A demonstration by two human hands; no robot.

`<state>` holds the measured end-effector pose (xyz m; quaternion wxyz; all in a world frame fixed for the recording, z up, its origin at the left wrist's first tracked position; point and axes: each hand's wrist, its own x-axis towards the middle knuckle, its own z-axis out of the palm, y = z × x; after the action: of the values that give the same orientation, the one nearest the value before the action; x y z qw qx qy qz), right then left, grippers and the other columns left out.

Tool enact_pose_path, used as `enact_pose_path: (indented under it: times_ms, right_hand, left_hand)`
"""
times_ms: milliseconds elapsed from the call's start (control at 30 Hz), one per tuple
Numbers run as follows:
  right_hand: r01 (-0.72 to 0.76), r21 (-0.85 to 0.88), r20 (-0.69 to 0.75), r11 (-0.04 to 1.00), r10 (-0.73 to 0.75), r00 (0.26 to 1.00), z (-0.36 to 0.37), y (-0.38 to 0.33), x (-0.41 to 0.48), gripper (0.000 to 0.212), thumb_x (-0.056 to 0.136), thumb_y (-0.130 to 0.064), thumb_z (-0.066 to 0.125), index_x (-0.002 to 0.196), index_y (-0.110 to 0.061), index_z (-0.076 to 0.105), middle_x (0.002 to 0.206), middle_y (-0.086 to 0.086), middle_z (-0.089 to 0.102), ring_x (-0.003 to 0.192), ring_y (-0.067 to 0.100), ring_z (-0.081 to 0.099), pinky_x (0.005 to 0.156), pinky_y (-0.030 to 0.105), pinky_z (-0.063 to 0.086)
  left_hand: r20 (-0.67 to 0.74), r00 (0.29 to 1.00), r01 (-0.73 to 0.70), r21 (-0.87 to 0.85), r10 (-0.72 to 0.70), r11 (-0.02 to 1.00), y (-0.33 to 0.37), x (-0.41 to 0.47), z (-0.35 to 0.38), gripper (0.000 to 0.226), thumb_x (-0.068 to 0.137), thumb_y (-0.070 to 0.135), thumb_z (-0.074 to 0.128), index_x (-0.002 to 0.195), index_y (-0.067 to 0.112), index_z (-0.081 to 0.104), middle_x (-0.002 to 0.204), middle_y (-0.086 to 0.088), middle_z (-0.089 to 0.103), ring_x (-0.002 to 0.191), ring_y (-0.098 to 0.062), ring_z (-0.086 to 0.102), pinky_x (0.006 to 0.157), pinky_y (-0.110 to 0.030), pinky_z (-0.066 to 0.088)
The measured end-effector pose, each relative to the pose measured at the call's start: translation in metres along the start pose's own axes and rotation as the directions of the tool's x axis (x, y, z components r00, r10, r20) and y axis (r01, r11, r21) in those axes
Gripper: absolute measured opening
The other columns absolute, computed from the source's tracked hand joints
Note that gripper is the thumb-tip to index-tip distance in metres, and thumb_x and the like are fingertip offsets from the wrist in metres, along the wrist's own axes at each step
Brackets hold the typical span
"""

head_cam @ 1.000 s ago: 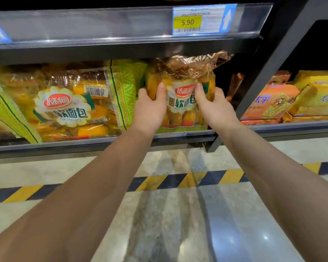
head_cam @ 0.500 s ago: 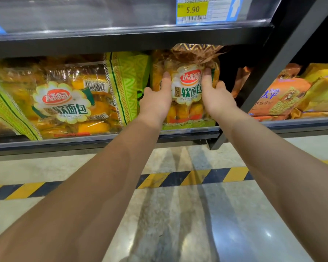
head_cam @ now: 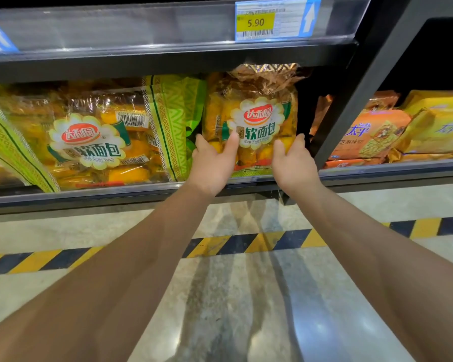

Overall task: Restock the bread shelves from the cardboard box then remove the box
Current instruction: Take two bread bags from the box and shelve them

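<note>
An upright bag of soft bread [head_cam: 254, 111], clear with yellow rolls and a flower-shaped label, stands at the right end of the low shelf [head_cam: 89, 195]. My left hand [head_cam: 213, 163] grips its lower left side, thumb on the front. Its lower right corner is held by my right hand [head_cam: 293, 163]. To the left, another bread bag [head_cam: 89, 142] lies on its side, with a green-patterned bag [head_cam: 173, 121] between the two. The cardboard box is out of sight.
A black slanted upright [head_cam: 361, 95] closes the shelf on the right; past it lie orange and yellow cracker packs [head_cam: 372, 134]. The shelf above carries a 5.90 price tag [head_cam: 256, 22]. Yellow-and-black floor tape [head_cam: 246, 244] runs below the shelf.
Both hands have slid from the bag's upper sides down to its lower corners. The bag now stands deeper and straighter on the shelf.
</note>
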<state>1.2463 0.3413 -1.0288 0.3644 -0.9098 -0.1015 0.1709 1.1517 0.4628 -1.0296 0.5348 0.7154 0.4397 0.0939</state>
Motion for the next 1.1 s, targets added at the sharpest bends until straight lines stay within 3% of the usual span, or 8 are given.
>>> enact_pose_path:
  times_ms: [167,233,333,433,533,700,933,1100]
  right_hand:
    - [0.040,-0.060,0.075,0.997,-0.036,0.997,-0.010,0.008,-0.012,0.045,0.102,-0.036,0.054,0.137,-0.011,0.044,0.133,0.013,0.056,0.111,0.030,0.058,0.080,0.037,0.044]
    - [0.054,-0.105,0.114,0.993,-0.042,0.993,-0.028,-0.001,-0.026,0.047,0.098,-0.038,0.058,0.135,-0.012,0.046,0.131,0.011,0.058,0.108,0.028,0.057,0.080,0.036,0.044]
    - [0.191,-0.178,0.191,0.965,-0.157,0.969,-0.063,-0.035,-0.064,0.054,0.095,-0.042,0.064,0.140,-0.017,0.048,0.137,0.008,0.054,0.122,0.025,0.054,0.092,0.039,0.047]
    - [0.473,-0.399,0.324,0.785,-0.362,0.874,-0.102,-0.078,-0.110,0.062,0.093,-0.041,0.068,0.147,-0.022,0.045,0.143,0.006,0.048,0.131,0.026,0.047,0.103,0.041,0.044]
    - [0.621,-0.531,0.421,0.576,-0.457,0.784,-0.144,-0.123,-0.156,0.063,0.091,-0.040,0.070,0.146,-0.020,0.049,0.142,0.008,0.050,0.131,0.032,0.047,0.102,0.043,0.042]
    - [0.693,-0.519,0.502,0.500,-0.478,0.720,-0.229,-0.223,-0.241,0.058,0.091,-0.039,0.070,0.143,-0.018,0.052,0.136,0.010,0.052,0.122,0.035,0.052,0.097,0.044,0.042]
    - [0.761,-0.431,0.517,0.485,-0.558,0.649,-0.388,-0.394,-0.362,0.056,0.091,-0.039,0.071,0.142,-0.022,0.053,0.137,0.003,0.055,0.119,0.030,0.056,0.092,0.040,0.046]
    - [0.856,-0.293,0.562,0.425,-0.648,0.514,-0.451,-0.463,-0.431,0.058,0.094,-0.043,0.064,0.146,-0.026,0.046,0.141,-0.003,0.050,0.127,0.023,0.051,0.104,0.041,0.044]
  left_hand:
    - [0.001,0.998,-0.065,0.179,0.066,0.982,0.008,-0.021,-0.016,0.093,0.097,0.054,0.058,0.164,0.013,0.009,0.165,-0.009,0.028,0.150,-0.030,0.033,0.120,-0.045,0.031]
    - [0.051,0.995,-0.100,0.330,0.088,0.939,0.018,-0.045,-0.027,0.094,0.094,0.053,0.064,0.164,0.015,0.013,0.163,-0.010,0.028,0.150,-0.030,0.031,0.119,-0.044,0.031]
    - [0.086,0.976,-0.212,0.605,0.202,0.767,0.039,-0.090,-0.058,0.094,0.092,0.053,0.067,0.163,0.019,0.016,0.164,-0.010,0.021,0.153,-0.030,0.018,0.121,-0.045,0.026]
    - [0.173,0.943,-0.312,0.758,0.284,0.573,0.073,-0.134,-0.099,0.086,0.092,0.051,0.067,0.160,0.020,0.026,0.163,-0.014,0.024,0.152,-0.034,0.018,0.121,-0.050,0.028]
    - [0.222,0.954,-0.291,0.842,0.199,0.455,0.118,-0.181,-0.147,0.078,0.092,0.053,0.065,0.155,0.019,0.033,0.160,-0.015,0.028,0.151,-0.036,0.019,0.119,-0.050,0.030]
    - [0.266,0.950,-0.307,0.894,0.163,0.328,0.218,-0.279,-0.236,0.069,0.095,0.051,0.061,0.150,0.017,0.036,0.160,-0.014,0.027,0.153,-0.035,0.013,0.118,-0.046,0.028]
    - [0.216,0.966,-0.253,0.900,0.143,0.354,0.384,-0.419,-0.376,0.060,0.094,0.051,0.061,0.143,0.022,0.042,0.149,-0.008,0.040,0.137,-0.031,0.037,0.110,-0.041,0.035]
    - [0.067,0.989,-0.116,0.906,0.132,0.408,0.445,-0.502,-0.441,0.065,0.092,0.058,0.062,0.145,0.025,0.042,0.149,-0.006,0.041,0.139,-0.030,0.036,0.112,-0.044,0.038]
